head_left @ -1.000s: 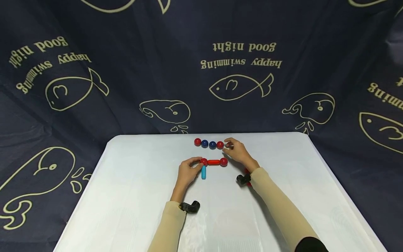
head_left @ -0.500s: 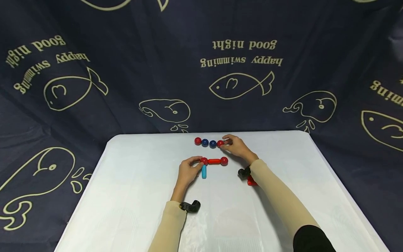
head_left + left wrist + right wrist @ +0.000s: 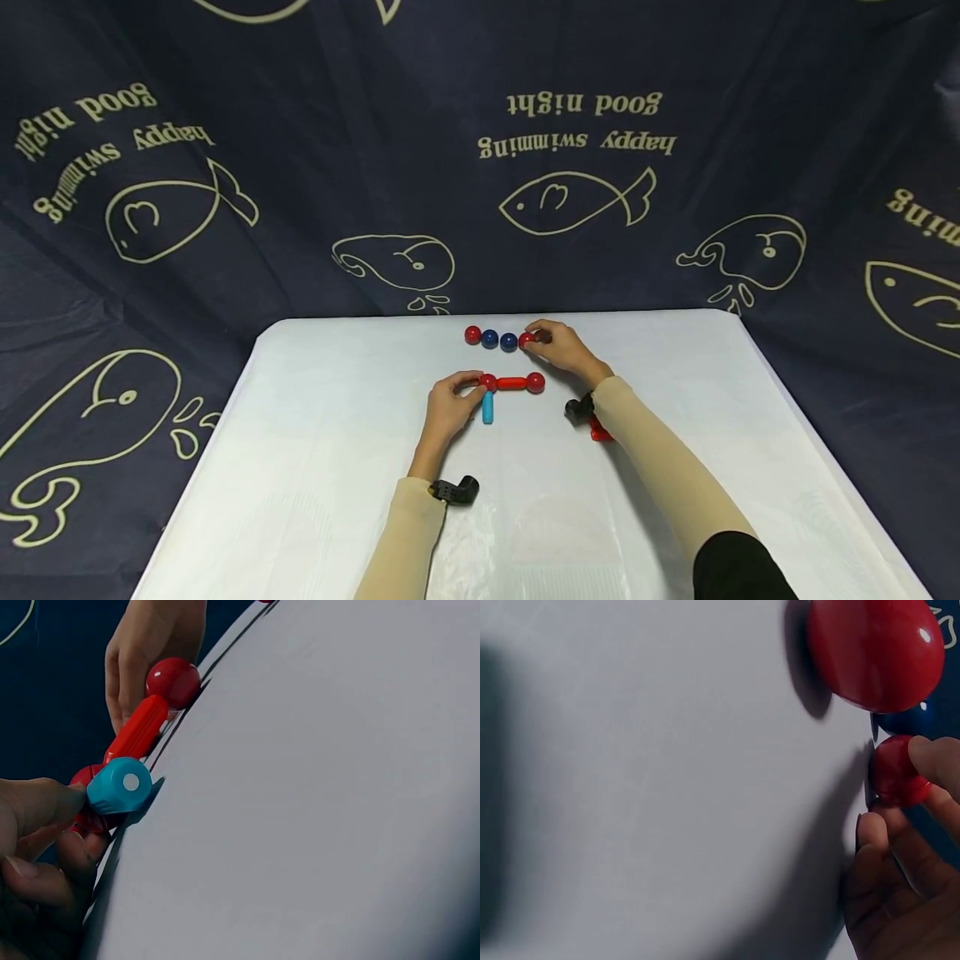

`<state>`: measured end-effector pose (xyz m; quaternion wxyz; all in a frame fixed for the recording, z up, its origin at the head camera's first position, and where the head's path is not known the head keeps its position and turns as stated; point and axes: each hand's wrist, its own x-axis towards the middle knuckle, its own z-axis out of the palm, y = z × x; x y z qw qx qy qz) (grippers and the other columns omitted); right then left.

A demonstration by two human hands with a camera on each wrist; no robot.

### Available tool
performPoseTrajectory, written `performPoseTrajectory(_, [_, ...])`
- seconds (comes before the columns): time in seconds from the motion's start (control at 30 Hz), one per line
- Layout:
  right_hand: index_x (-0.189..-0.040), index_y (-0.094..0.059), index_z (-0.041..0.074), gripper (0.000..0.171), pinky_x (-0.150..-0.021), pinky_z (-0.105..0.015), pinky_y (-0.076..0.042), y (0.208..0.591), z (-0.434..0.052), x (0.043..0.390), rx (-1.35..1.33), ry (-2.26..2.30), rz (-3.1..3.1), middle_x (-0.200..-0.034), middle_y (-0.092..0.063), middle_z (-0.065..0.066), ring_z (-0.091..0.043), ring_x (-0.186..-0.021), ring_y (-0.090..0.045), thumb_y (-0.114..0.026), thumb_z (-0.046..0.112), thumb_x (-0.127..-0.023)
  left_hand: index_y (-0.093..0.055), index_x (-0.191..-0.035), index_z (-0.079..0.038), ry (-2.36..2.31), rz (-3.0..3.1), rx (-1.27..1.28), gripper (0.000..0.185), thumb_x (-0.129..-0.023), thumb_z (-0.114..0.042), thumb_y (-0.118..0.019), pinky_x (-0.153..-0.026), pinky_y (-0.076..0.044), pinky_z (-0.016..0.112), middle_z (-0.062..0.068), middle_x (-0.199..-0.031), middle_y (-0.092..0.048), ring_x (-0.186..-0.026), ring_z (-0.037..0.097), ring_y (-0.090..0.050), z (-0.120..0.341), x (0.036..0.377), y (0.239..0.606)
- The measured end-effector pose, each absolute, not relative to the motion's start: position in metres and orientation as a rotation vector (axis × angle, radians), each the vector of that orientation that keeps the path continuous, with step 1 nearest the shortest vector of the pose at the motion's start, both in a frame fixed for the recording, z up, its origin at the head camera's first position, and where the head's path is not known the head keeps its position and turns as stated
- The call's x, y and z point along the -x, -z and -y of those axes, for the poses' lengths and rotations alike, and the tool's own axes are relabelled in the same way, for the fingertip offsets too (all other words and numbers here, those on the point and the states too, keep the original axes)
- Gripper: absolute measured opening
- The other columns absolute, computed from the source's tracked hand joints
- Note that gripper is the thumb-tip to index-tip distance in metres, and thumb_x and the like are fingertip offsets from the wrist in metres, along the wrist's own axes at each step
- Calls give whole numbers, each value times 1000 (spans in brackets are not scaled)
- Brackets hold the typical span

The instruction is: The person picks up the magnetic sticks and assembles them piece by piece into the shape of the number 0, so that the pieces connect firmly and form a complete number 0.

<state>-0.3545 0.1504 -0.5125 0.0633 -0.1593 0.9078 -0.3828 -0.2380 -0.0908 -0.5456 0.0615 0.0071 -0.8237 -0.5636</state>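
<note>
My left hand (image 3: 448, 408) pinches a red ball (image 3: 488, 382) at the left end of a joined piece. From that ball a red rod (image 3: 512, 383) runs right to a second red ball (image 3: 536, 382), and a light-blue rod (image 3: 487, 408) points toward me; its round end (image 3: 130, 782) faces the left wrist camera. Farther back, my right hand (image 3: 561, 348) has its thumb and fingers on the red ball (image 3: 897, 771) at the right end of a row. Two dark blue balls (image 3: 499, 340) and another red ball (image 3: 472, 335) make up the rest of that row.
Partly hidden under my right wrist lie red pieces (image 3: 600, 431). The white table (image 3: 315, 467) ends at a dark curtain (image 3: 420, 167) printed with fish, close behind the row of balls.
My right hand has moved slightly left and its fingers have closed on the red ball at the row's right end. The left hand keeps its hold on the joined piece.
</note>
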Motion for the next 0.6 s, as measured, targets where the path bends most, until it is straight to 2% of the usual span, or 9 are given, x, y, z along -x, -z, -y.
performPoseTrajectory(0.17, [-131,-65,7,35,-100,-48,-53,511,-153,351,472,1182,-2741,-119,-70,-16,-33,-113,-64,-69,22,-99,-78,-116,-15,1705,2485,-24,24,-92,-19,-75,-105,-50,50,6,-116,-77,-115,26,-65,89,238,545])
performPoseTrajectory(0.37, [-130,-65,6,35,-100,-48,-54,507,-154,346,466,1223,-2737,-119,-70,-17,-36,-114,-66,-70,20,-99,-77,-118,-12,1740,2475,-25,28,-91,-19,-76,-113,-45,51,8,-119,-76,-120,28,-64,89,238,545])
performPoseTrajectory(0.53, [-131,-65,7,36,-86,-39,-60,502,-156,340,449,1260,-2724,-123,-69,-18,-35,-112,-68,-70,24,-99,-76,-122,-13,1721,2481,-21,32,-91,-19,-76,-110,-47,48,7,-126,-74,-123,26,-63,90,239,546])
performPoseTrajectory(0.6, [-131,-65,8,37,-79,-36,-60,500,-157,337,448,1274,-2723,-123,-69,-17,-34,-109,-68,-70,25,-99,-76,-123,-14,1712,2492,-15,32,-92,-20,-75,-98,-55,45,6,-126,-74,-120,25,-64,90,239,546])
